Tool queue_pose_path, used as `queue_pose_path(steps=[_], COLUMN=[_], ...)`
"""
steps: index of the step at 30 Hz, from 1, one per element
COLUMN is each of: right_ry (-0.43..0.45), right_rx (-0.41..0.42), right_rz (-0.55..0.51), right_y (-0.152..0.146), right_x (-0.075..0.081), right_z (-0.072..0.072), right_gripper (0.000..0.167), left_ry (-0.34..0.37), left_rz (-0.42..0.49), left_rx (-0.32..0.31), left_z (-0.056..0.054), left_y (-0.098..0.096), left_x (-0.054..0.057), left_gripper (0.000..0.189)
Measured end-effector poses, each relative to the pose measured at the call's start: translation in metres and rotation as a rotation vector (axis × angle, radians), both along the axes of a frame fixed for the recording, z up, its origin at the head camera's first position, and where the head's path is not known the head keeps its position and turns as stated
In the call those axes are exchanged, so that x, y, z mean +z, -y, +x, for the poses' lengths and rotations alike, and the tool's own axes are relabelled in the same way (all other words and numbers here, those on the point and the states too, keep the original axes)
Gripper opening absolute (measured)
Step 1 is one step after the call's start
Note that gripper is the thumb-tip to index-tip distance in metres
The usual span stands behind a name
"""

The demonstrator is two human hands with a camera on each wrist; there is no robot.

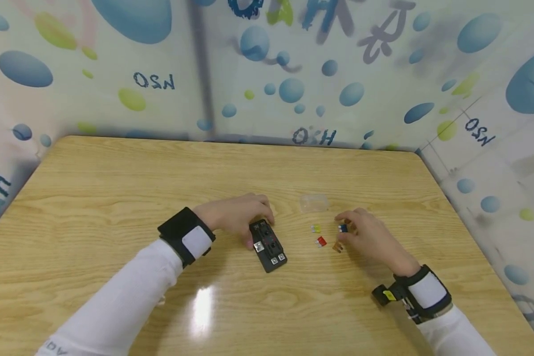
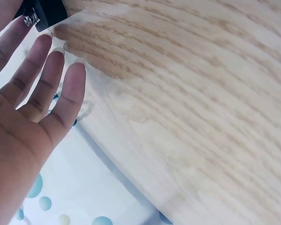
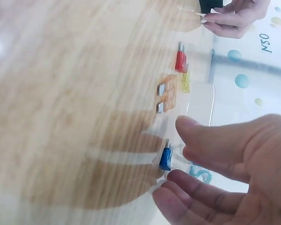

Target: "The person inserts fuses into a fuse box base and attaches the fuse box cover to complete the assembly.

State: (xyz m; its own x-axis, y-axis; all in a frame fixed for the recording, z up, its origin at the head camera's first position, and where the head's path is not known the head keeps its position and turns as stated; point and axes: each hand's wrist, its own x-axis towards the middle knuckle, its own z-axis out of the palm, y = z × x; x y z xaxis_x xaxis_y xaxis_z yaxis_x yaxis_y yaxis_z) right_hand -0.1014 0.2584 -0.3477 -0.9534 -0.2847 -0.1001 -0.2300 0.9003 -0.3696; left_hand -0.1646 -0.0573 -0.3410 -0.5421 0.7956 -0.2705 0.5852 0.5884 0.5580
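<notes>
A black fuse box (image 1: 268, 245) lies on the wooden table (image 1: 115, 188). My left hand (image 1: 242, 217) rests on its far end with fingers fairly straight; in the left wrist view the left hand (image 2: 47, 79) is spread and a corner of the fuse box (image 2: 43, 14) shows above the fingertips. My right hand (image 1: 348, 223) hovers with loosely curled fingers around a small blue fuse (image 1: 342, 228). In the right wrist view the blue fuse (image 3: 165, 158) sits on the table between thumb and fingertip of the right hand (image 3: 178, 152), the thumb slightly apart from it.
A yellow fuse (image 1: 315, 228), a red fuse (image 1: 321, 241) and an orange fuse (image 1: 336, 247) lie between the box and my right hand. A clear plastic lid (image 1: 314, 202) sits just beyond them. Patterned walls close in the table's far and right sides.
</notes>
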Motion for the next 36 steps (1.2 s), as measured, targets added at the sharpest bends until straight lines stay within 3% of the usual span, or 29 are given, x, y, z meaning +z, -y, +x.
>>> queue_pose_path(steps=[10, 22, 32, 36], right_ry=[0.095, 0.129, 0.149, 0.133], right_rx=[-0.002, 0.080, 0.085, 0.097], right_rz=[-0.011, 0.004, -0.032, -0.068], right_y=[-0.003, -0.010, -0.012, -0.013], right_x=[0.003, 0.011, -0.003, -0.007], right_z=[-0.012, -0.023, -0.025, -0.024], right_gripper=[0.032, 0.027, 0.031, 0.021], left_ry=[0.071, 0.100, 0.132, 0.148], left_rz=[0.032, 0.082, 0.063, 0.064], left_rx=[-0.006, -0.027, 0.001, 0.007], left_z=[-0.001, -0.006, -0.006, -0.006], left_y=[-0.002, 0.005, 0.003, 0.002], left_x=[0.001, -0.005, -0.008, -0.009], left_gripper=[0.051, 0.042, 0.043, 0.044])
